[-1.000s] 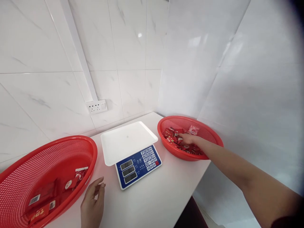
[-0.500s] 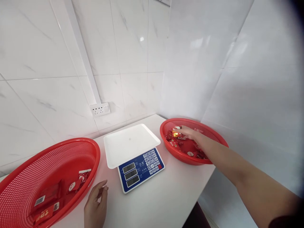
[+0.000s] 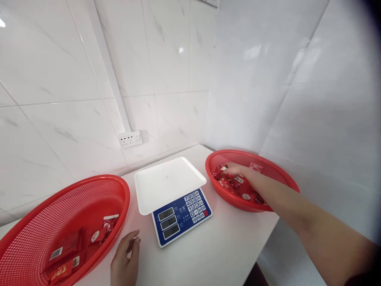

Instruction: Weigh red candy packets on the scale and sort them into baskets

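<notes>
Deep in the right red plastic basket (image 3: 282, 178), my right hand (image 3: 235, 169) is among several small red packets (image 3: 245, 196). Its fingertips are closed on a red packet with a white end (image 3: 219, 171); the fingers are partly hidden. My left hand (image 3: 126, 256) rests over the table between the left red basket (image 3: 119, 188) and the scale, fingers loosely curled, thumb apart, holding nothing. A digital scale (image 3: 205, 202) with a blue keypad panel stands in the middle. Nothing lies on its white tray (image 3: 169, 184).
Several red packets (image 3: 67, 242) lie in the left basket, some with white labels. Both baskets and the scale stand on a white table (image 3: 214, 246). Tiled walls close off the back and right; a power socket (image 3: 130, 139) is on the back wall.
My right hand has gone lower into the right basket, taking down the shiny packet it held higher before. My left hand keeps its place by the scale. The view has shifted slightly.
</notes>
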The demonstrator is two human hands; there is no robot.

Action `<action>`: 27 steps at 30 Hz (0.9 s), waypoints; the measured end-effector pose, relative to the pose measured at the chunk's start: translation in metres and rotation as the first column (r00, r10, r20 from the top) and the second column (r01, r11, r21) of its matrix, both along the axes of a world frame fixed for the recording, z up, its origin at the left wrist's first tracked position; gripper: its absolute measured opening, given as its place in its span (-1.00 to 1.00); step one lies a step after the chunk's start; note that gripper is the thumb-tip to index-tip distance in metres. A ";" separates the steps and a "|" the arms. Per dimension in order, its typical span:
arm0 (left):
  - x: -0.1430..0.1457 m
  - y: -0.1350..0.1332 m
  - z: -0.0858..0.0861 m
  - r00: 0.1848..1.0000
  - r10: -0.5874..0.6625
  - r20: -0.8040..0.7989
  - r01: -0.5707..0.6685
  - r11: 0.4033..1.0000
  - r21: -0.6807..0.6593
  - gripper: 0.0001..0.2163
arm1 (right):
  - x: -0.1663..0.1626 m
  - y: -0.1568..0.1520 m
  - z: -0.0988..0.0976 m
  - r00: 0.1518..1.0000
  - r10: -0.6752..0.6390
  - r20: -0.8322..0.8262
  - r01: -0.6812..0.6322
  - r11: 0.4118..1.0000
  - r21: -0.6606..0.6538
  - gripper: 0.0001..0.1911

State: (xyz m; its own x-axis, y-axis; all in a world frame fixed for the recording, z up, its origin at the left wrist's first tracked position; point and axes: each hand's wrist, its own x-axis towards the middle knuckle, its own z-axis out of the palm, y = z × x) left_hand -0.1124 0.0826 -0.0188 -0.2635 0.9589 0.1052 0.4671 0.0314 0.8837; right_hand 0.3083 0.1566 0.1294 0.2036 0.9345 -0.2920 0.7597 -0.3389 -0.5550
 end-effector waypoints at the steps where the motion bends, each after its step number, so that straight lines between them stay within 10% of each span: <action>1: 0.000 0.000 0.000 1.000 0.006 0.004 -0.006 1.000 -0.002 -0.58 | 0.003 0.000 0.003 0.999 -0.039 0.003 0.039 0.999 -0.007 -0.50; 6: 0.001 -0.001 0.005 0.999 0.052 -0.010 -0.052 0.999 0.014 -0.60 | 0.027 -0.010 -0.003 0.977 -0.155 -0.147 0.148 0.987 -0.057 -0.37; 15: 0.003 -0.002 0.007 0.998 0.026 -0.056 -0.025 1.000 0.018 -0.61 | 0.039 -0.001 -0.060 0.975 0.182 -0.126 -0.200 0.969 -0.144 -0.50; 23: 0.007 -0.004 0.013 0.999 0.019 -0.050 -0.019 1.000 0.003 -0.60 | 0.061 -0.007 -0.047 0.995 0.073 -0.062 -0.075 0.997 -0.031 -0.60; 27: 0.008 -0.004 0.016 0.998 0.031 -0.050 -0.032 0.999 -0.029 -0.58 | 0.079 -0.012 -0.045 0.966 -0.165 -0.197 0.192 0.973 0.125 -0.51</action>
